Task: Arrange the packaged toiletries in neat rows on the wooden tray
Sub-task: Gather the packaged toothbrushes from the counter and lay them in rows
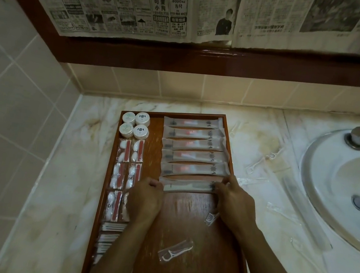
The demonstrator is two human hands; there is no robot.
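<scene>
A marble tabletop (58, 188) carries a wooden tray (184, 229), with a sink (341, 182) to its right. On the tray, six long sachets lie in a column at the right; the nearest sachet (187, 185) is gripped at both ends. The left hand (146, 197) is curled in a fist on its left end, and the right hand (233, 204) pinches its right end with bent fingers. Cotton packs (124, 174) line the left side below four round soaps (135, 124). A floss pick (175, 250) lies loose near the tray's middle.
</scene>
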